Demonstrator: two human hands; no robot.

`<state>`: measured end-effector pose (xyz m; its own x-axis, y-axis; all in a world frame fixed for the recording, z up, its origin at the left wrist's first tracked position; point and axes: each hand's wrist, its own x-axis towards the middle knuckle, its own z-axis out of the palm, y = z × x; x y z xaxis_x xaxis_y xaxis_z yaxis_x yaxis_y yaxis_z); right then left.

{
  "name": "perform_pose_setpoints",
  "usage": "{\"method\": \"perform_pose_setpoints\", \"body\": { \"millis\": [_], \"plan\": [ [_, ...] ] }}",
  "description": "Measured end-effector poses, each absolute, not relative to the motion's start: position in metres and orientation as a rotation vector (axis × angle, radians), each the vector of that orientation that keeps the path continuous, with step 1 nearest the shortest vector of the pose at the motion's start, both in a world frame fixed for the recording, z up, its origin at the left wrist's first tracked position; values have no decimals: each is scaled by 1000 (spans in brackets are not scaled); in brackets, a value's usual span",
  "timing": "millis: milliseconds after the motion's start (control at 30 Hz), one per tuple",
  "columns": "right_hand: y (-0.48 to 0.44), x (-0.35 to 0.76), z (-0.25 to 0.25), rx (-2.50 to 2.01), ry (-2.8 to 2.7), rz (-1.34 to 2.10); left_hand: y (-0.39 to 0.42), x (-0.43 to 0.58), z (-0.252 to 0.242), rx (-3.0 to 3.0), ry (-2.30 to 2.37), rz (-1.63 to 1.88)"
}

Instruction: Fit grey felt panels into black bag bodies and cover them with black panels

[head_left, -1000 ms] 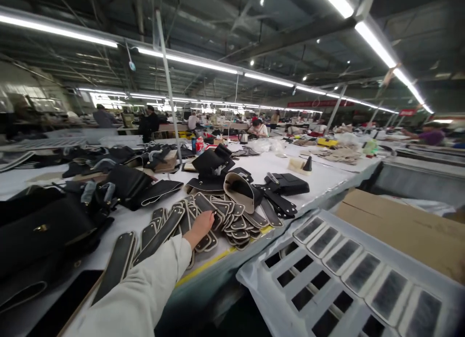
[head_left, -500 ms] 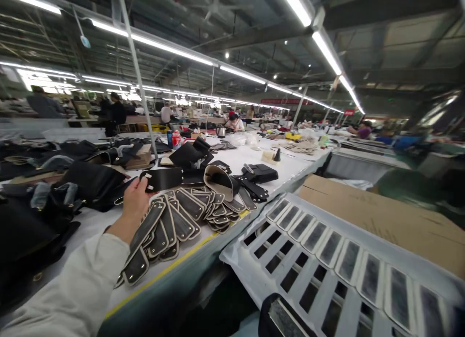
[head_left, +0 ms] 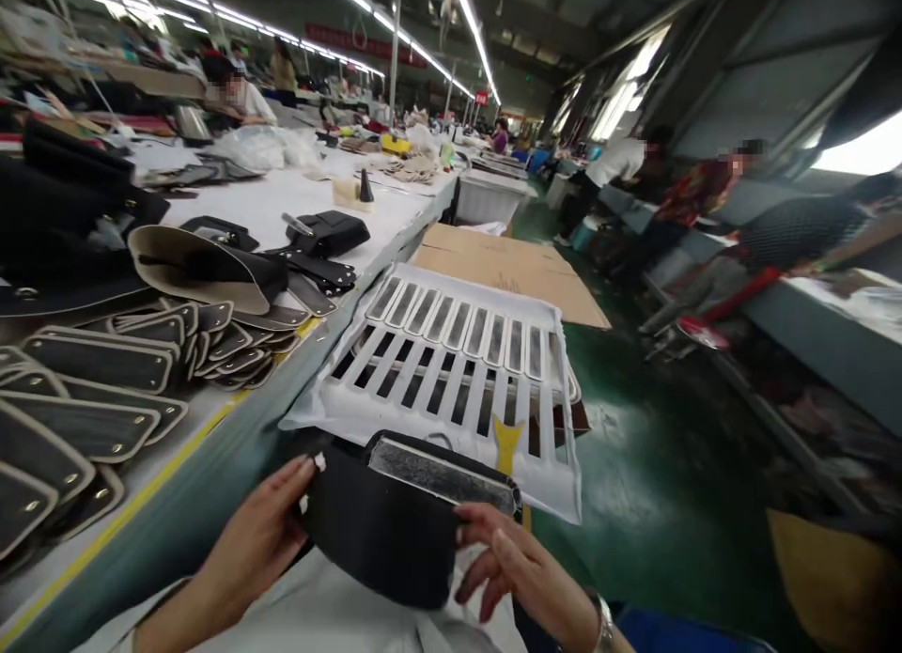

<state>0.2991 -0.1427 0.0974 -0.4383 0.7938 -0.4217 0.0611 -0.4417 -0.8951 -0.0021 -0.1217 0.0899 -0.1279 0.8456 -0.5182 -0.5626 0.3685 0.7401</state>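
Observation:
A curved black leather panel is in front of my body, with small white bits at its left edge. My left hand is closed on that edge, fingers behind and thumb near the top. My right hand is at the panel's right edge, one fingertip touching it and the other fingers apart. Just behind the panel is a black padded block with a grey top, partly covered by it. Dark leather straps with pale edges and metal studs are heaped on the table to my left.
A white slotted rack holds a row of grey-faced strips, with a yellow forked piece at its near side. Beyond it is a cardboard sheet. Black bags lie on the white table. Several people work farther off.
My left hand has brought the black panel from the table to in front of my body. My right hand has come into view at its other edge. The view has turned right and down.

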Motion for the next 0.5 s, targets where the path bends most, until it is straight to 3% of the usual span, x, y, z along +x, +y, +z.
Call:
{"method": "perform_pose_setpoints", "body": {
  "millis": [233,400,500],
  "plan": [
    [-163,342,74,-1361,-1064,2117,-119,15,58,337,1120,951],
    [-137,353,67,-1713,-1065,1658,-89,15,59,959,1348,660],
    [-122,351,70,-1759,-1087,1560,-69,15,53,1122,1465,563]
  ]
}}
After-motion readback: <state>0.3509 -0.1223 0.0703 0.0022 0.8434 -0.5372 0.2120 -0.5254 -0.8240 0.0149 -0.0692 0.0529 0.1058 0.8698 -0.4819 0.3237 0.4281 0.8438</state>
